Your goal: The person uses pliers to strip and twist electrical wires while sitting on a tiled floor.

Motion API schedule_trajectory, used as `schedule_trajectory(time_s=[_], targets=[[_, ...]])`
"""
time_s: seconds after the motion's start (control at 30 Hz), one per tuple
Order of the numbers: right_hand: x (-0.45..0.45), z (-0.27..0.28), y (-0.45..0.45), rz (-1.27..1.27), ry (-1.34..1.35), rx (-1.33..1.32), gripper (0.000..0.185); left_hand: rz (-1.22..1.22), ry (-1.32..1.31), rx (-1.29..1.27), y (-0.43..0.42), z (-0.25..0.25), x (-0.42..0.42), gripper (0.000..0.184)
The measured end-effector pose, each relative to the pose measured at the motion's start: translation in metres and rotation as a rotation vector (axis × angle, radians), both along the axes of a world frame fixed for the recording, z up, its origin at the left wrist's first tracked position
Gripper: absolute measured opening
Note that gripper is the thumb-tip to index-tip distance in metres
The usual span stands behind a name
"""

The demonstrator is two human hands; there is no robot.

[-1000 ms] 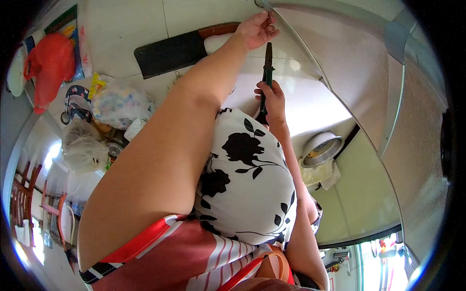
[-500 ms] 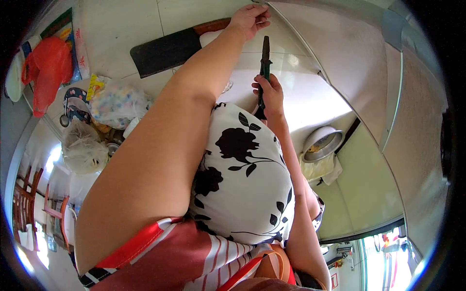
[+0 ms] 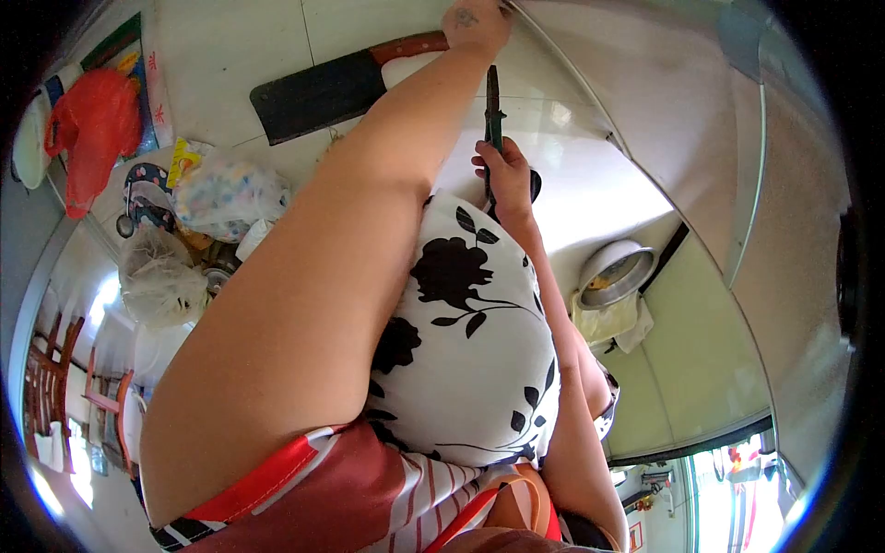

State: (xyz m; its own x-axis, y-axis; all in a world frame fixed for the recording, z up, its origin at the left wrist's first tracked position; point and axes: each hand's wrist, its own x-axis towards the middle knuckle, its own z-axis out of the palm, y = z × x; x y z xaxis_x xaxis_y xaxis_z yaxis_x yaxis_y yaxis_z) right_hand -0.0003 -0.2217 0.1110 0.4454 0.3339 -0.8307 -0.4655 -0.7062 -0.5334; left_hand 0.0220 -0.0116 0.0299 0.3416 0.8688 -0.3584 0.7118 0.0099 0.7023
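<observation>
My right hand (image 3: 509, 180) is wrapped around a pair of dark scissors (image 3: 493, 101). Their blades point up toward the top of the view, and a black handle loop shows beside the hand. My left hand (image 3: 475, 23) is at the top edge with its back toward me. Its fingers are mostly hidden, close to a small dark spot at the floor's edge, so what they hold cannot be seen. Beside that wrist lies a cleaver (image 3: 318, 97) with a dark blade and a brown wooden handle, on the pale tiles. A white rounded thing shows partly behind my left forearm.
A metal basin (image 3: 618, 275) stands at right by a pale green panel (image 3: 691, 350). Plastic bags (image 3: 230, 194), a red bag (image 3: 95, 124) and other items are at left, with wooden chairs (image 3: 51, 378) beyond. A pale cabinet surface (image 3: 664, 83) borders the upper right.
My left hand has moved up toward the top edge and turned its back to me. The scissors have shifted slightly left, and a handle loop now shows on the right.
</observation>
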Motion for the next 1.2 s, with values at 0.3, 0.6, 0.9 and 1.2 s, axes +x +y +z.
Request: schedule_trajectory(time_s=[0.3, 0.6, 0.9, 1.2], targets=[[-0.003, -0.005, -0.011, 0.05, -0.005, -0.032, 0.017, 0.26, -0.517, -0.67, 0.001, -0.063, -0.001, 0.032], [0.002, 0.0, -0.007, 0.038, 0.005, -0.013, 0.018, -0.196, -0.438, -0.669, 0.042, -0.017, -0.039, 0.03], [0.003, -0.005, -0.011, 0.033, -0.003, -0.037, 0.017, -0.467, -0.126, -0.059, 0.051, -0.027, -0.027, 0.03], [-0.006, -0.002, -0.009, 0.033, 0.026, -0.007, 0.015, -0.088, -0.088, -0.564, 0.035, 0.006, -0.017, 0.031]])
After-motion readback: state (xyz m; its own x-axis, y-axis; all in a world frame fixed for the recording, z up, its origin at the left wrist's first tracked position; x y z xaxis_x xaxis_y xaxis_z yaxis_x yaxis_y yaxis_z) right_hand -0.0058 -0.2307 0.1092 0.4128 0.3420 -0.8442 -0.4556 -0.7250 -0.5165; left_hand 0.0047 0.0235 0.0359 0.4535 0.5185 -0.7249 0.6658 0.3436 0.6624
